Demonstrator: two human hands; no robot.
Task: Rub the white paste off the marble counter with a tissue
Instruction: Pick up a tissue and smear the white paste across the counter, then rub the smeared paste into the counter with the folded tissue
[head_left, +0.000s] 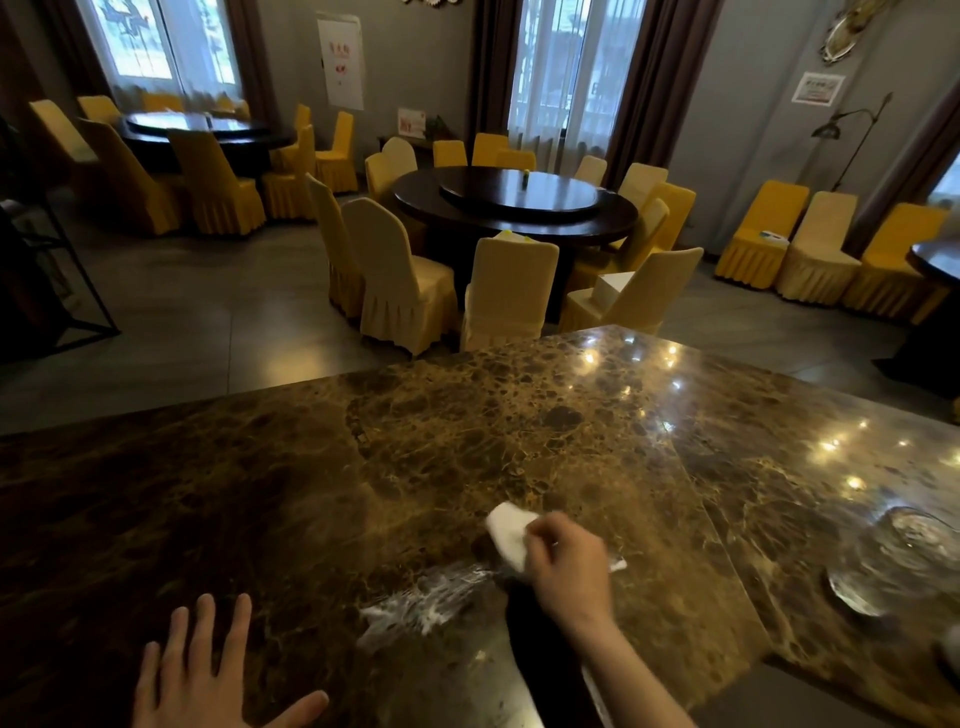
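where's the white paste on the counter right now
In the head view, the white paste is smeared on the marble counter near its front edge, just left of the right hand holding the tissue and right of the flat left hand.

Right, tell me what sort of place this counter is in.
Most likely a restaurant dining hall or banquet room. Beyond the marble counter stand large round tables with a turntable on top, ringed by many chairs in yellow and cream fabric covers, with more covered chairs lined up along the wall.
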